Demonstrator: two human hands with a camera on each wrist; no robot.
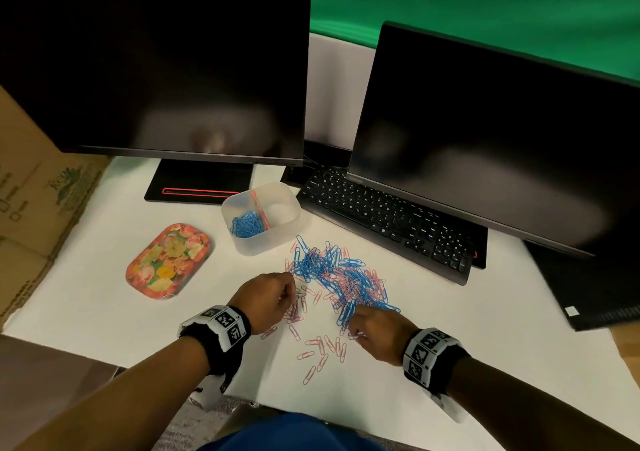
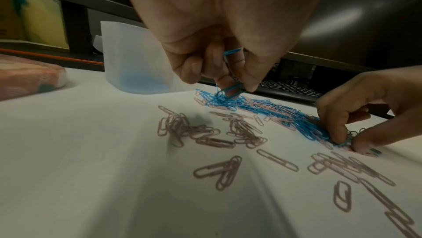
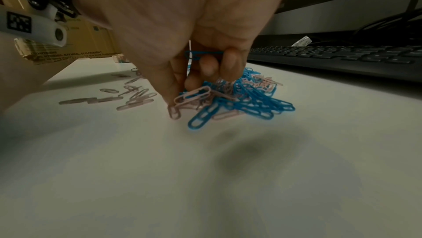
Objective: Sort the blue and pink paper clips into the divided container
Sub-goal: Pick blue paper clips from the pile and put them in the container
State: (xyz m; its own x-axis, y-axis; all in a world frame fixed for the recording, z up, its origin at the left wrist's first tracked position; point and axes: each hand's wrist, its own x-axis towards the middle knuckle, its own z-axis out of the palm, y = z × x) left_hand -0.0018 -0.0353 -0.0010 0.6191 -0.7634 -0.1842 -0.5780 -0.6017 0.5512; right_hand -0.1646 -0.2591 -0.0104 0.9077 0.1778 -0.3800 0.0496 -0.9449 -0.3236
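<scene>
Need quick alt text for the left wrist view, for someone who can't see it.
The left hand pinches blue paper clips from a mixed pile near the plastic container; the right hand works the pile's other end.

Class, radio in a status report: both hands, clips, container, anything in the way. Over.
Left hand pinching blue clips. Right hand holding a blue clip, fingers in the pile. Container: blue one side, other side bare. Nothing blocking.

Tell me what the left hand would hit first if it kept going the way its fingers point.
Probably the mixed pile of paper clips, directly ahead of the left hand; beyond it lies the keyboard. Depth is uncertain.
</scene>
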